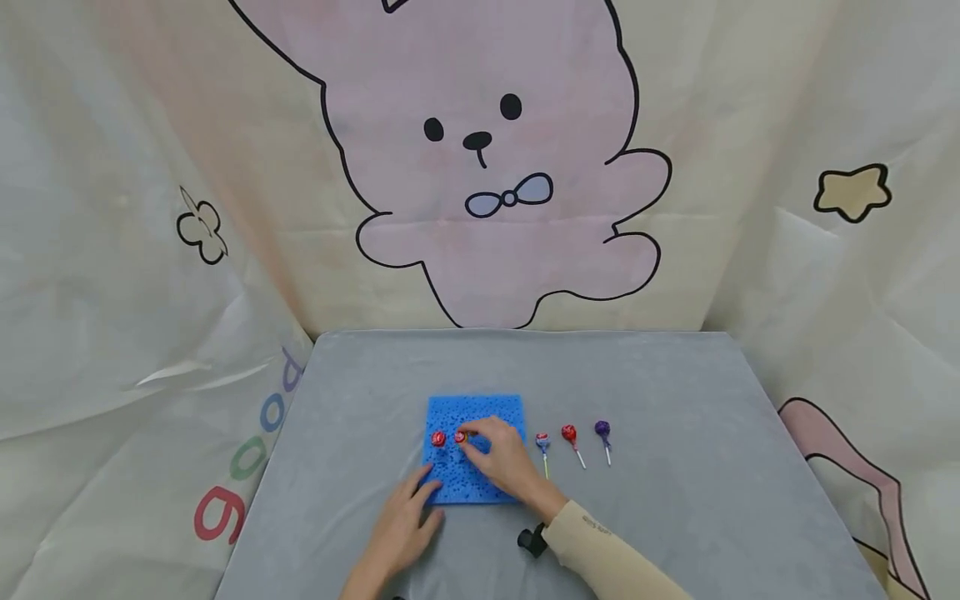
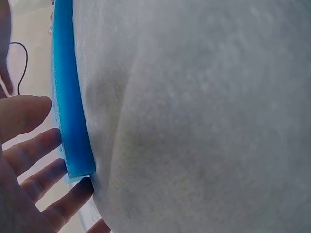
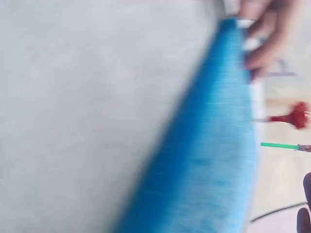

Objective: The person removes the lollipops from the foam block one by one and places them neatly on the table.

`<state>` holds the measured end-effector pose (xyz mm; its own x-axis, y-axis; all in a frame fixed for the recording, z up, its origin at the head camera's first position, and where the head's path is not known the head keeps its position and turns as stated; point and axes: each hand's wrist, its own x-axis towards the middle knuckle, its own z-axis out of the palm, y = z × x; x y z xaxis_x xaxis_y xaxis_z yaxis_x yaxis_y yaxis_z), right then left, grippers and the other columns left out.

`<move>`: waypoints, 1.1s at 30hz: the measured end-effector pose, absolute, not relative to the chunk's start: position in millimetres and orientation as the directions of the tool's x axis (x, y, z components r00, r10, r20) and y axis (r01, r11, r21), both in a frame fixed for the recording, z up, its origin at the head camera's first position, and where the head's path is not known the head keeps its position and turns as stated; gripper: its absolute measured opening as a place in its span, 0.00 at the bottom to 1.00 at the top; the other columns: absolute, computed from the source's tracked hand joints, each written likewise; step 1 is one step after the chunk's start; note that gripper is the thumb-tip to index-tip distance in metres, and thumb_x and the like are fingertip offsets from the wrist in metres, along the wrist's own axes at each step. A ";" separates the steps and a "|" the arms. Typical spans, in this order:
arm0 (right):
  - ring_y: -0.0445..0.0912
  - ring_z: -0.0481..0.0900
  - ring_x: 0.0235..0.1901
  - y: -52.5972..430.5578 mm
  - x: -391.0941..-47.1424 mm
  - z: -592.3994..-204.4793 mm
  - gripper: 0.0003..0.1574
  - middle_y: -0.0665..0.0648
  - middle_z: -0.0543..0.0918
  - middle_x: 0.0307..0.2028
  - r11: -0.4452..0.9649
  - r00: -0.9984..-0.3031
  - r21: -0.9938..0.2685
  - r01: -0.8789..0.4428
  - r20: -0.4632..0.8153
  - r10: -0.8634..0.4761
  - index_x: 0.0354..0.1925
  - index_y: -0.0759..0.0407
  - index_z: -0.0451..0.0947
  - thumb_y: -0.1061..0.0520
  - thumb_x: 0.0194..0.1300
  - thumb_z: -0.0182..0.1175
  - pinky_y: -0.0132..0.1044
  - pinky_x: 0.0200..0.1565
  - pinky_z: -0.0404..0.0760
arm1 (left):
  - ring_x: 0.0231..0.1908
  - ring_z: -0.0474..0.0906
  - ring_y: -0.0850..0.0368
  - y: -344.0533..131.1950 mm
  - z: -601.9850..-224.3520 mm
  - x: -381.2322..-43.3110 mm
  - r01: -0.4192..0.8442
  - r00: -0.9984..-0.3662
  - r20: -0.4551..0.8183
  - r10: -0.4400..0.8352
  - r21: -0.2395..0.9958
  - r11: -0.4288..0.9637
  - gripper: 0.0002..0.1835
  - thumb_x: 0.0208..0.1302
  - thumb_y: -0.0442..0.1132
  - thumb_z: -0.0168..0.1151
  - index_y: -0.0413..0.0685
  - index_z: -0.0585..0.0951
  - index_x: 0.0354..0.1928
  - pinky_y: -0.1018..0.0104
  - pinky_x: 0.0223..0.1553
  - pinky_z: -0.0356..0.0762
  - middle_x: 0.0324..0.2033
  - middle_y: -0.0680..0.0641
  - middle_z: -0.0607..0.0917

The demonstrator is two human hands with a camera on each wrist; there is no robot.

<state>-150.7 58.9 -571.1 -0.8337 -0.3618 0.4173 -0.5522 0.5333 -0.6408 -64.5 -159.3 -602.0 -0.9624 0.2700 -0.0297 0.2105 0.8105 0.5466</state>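
Note:
A blue foam block (image 1: pixel 474 408) with a pitted top lies on the grey table. My right hand (image 1: pixel 506 457) reaches over it and pinches the head of a lollipop (image 1: pixel 460 437); its green stick (image 3: pixel 279 145) points down at the foam in the right wrist view. Just left of it, a red lollipop (image 1: pixel 438 438) stands upright, its stick in the block. At the block's near left corner, my left hand (image 1: pixel 401 527) rests with fingers spread and fairly straight. In the left wrist view, its fingertips (image 2: pixel 57 166) touch the block's side.
Right of the block lie a blue-and-red lollipop (image 1: pixel 543 442), a red lollipop (image 1: pixel 569 433) and a purple lollipop (image 1: pixel 602 428), sticks toward me. A black wrist device (image 1: pixel 532 540) sits by my right sleeve. A printed cloth (image 1: pixel 697 250) hangs behind the grey table (image 1: pixel 675 533).

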 end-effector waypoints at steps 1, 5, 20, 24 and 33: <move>0.45 0.86 0.46 61.1 -150.4 -567.5 0.15 0.50 0.91 0.45 0.506 -0.838 -0.668 -0.545 0.429 -0.337 0.50 0.56 0.88 0.60 0.65 0.73 0.50 0.51 0.87 | 0.71 0.71 0.37 -160.2 -602.7 -63.3 0.206 -0.963 -0.037 0.269 0.545 0.813 0.23 0.70 0.43 0.67 0.47 0.81 0.65 0.36 0.68 0.72 0.75 0.42 0.71; 0.47 0.85 0.45 79.8 -151.5 -551.0 0.15 0.49 0.89 0.45 0.458 -0.866 -0.737 -0.497 0.455 -0.208 0.51 0.54 0.87 0.60 0.65 0.73 0.49 0.48 0.87 | 0.71 0.70 0.37 -161.3 -603.1 -61.1 0.196 -0.963 -0.051 0.266 0.546 0.814 0.24 0.71 0.44 0.67 0.48 0.80 0.66 0.36 0.69 0.71 0.75 0.43 0.70; 0.49 0.84 0.42 214.6 -166.3 -538.3 0.15 0.55 0.90 0.44 0.618 -0.926 -0.746 -0.249 0.370 0.073 0.52 0.57 0.87 0.57 0.67 0.72 0.36 0.42 0.83 | 0.72 0.69 0.38 -162.6 -603.7 -65.6 0.194 -0.969 -0.024 0.247 0.548 0.814 0.24 0.71 0.44 0.67 0.48 0.80 0.66 0.37 0.69 0.71 0.76 0.43 0.69; 0.49 0.83 0.38 250.8 -166.2 -553.7 0.13 0.57 0.90 0.39 0.688 -0.927 -0.708 -0.162 0.347 0.139 0.49 0.59 0.88 0.55 0.68 0.71 0.27 0.38 0.77 | 0.72 0.69 0.39 -163.4 -604.1 -66.2 0.195 -0.969 -0.020 0.246 0.550 0.812 0.24 0.71 0.45 0.66 0.49 0.80 0.66 0.37 0.69 0.71 0.76 0.44 0.70; 0.44 0.80 0.30 286.1 -158.1 -588.4 0.12 0.58 0.88 0.31 0.770 -0.966 -0.638 0.002 0.198 0.166 0.44 0.63 0.88 0.56 0.65 0.72 0.31 0.33 0.75 | 0.74 0.67 0.39 -163.6 -605.8 -64.3 0.198 -0.965 -0.035 0.259 0.547 0.814 0.24 0.72 0.45 0.66 0.49 0.79 0.67 0.37 0.72 0.68 0.77 0.44 0.68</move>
<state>-158.1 286.1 -588.4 -0.9662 0.1657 0.1976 0.0017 0.7703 -0.6377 -64.3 -163.6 -605.8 -0.9654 0.2585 -0.0348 0.1982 0.8136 0.5466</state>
